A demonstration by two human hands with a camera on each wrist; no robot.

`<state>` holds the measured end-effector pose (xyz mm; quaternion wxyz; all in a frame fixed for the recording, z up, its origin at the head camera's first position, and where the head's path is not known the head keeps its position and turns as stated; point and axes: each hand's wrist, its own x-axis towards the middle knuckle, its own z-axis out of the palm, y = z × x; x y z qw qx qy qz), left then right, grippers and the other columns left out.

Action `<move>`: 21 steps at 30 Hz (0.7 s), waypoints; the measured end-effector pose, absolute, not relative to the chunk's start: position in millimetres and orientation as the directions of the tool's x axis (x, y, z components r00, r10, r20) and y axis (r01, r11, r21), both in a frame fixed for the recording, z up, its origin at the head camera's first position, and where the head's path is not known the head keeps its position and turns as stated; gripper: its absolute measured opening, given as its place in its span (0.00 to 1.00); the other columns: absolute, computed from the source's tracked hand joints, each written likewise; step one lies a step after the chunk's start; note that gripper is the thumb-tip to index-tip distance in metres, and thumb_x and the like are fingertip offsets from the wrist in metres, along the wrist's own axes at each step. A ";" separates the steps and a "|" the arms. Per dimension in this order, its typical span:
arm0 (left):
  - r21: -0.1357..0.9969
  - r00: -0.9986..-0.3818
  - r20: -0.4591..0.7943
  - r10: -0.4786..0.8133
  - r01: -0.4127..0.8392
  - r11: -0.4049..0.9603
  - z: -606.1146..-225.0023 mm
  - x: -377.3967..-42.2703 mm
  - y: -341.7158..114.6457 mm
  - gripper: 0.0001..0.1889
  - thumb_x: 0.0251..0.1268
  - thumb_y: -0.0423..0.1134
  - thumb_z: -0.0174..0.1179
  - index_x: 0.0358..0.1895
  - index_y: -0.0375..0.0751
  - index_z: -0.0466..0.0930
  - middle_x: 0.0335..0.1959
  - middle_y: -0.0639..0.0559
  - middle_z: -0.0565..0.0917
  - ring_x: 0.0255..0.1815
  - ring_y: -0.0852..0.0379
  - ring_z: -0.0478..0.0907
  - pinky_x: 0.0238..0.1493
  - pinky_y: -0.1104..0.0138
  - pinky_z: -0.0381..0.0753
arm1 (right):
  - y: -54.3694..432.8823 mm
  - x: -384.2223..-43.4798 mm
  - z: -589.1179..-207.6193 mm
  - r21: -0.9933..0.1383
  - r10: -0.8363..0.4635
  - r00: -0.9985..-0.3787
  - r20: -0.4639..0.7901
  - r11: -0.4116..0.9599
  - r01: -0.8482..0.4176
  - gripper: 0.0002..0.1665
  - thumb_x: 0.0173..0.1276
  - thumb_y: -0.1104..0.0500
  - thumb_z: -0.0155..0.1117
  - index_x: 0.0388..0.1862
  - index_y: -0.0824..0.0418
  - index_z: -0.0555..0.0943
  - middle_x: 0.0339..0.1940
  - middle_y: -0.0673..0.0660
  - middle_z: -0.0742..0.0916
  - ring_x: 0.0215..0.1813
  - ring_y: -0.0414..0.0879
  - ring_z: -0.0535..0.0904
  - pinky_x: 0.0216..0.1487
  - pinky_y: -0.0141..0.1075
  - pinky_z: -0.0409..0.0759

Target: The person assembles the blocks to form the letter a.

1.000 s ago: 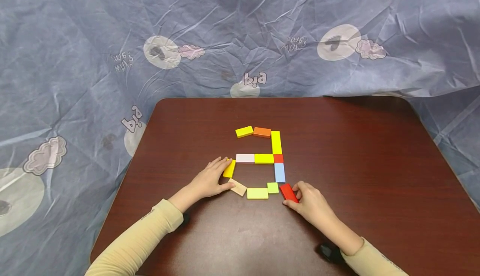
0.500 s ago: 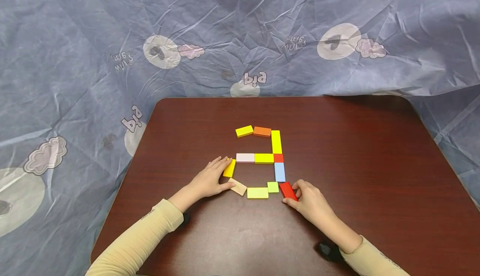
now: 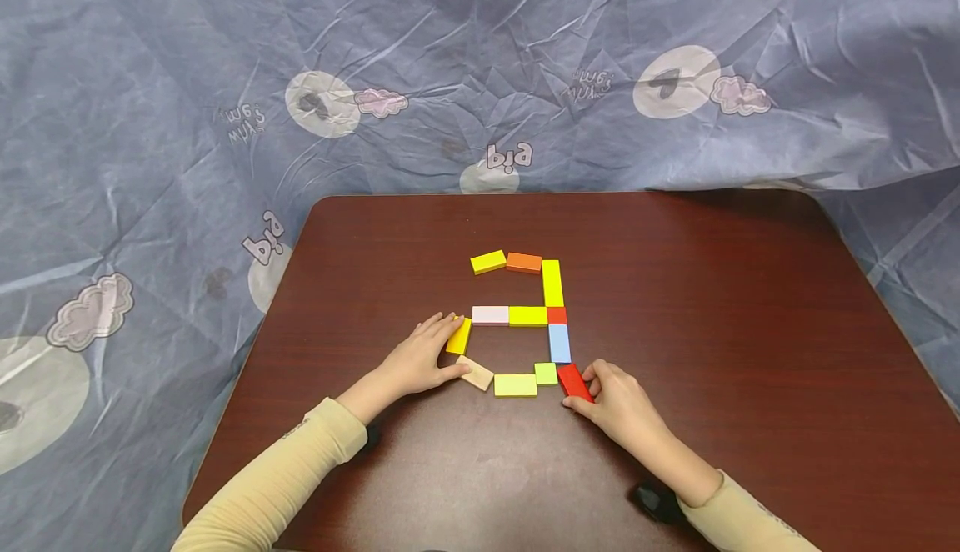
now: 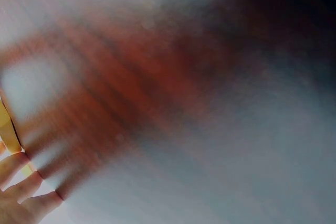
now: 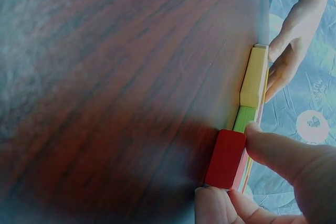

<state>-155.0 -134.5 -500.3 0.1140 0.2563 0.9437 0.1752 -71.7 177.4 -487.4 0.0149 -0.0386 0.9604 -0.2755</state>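
My right hand (image 3: 621,398) pinches a red rectangular block (image 3: 575,383) between thumb and fingers, flat on the table. The right wrist view shows that red block (image 5: 226,159) end-on, beside a green block (image 5: 244,119). In the head view, its upper left end lies close to a small lime-green block (image 3: 546,373) and below a light blue block (image 3: 559,343). My left hand (image 3: 416,362) rests with extended fingers on a yellow block (image 3: 460,338), its thumb at a beige block (image 3: 477,374). The left wrist view is mostly blurred.
A pale yellow-green block (image 3: 515,385) joins the lower row. Above lie a pinkish-white block (image 3: 491,315), a yellow one, a small red square (image 3: 557,315), an upright yellow block (image 3: 552,283), an orange block (image 3: 524,263) and another yellow one. Patterned cloth (image 3: 480,68) hangs behind the table.
My right hand has shifted the red block slightly left and away from me, closer to the lime-green block. The left hand and the other blocks have stayed put.
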 end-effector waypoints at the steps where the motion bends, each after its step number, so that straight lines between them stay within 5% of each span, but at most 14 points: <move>1: 0.389 -0.843 -0.125 0.523 0.444 0.807 -500.3 -155.1 -134.4 0.43 0.63 0.58 0.63 0.76 0.40 0.59 0.76 0.39 0.63 0.78 0.40 0.56 0.75 0.47 0.57 | 177.5 -71.9 -487.5 -0.530 -0.084 -0.996 -0.005 0.845 -0.069 0.25 0.47 0.56 0.83 0.36 0.64 0.78 0.23 0.53 0.79 0.27 0.41 0.73 0.29 0.35 0.75; 21: 0.394 -0.844 -0.118 0.523 0.443 0.805 -500.4 -154.8 -134.9 0.43 0.63 0.58 0.63 0.75 0.40 0.60 0.75 0.40 0.63 0.78 0.40 0.57 0.75 0.47 0.57 | 179.5 -74.3 -488.9 -0.530 -0.096 -0.995 -0.034 0.846 -0.064 0.26 0.48 0.54 0.82 0.37 0.65 0.77 0.23 0.51 0.78 0.26 0.40 0.72 0.28 0.33 0.73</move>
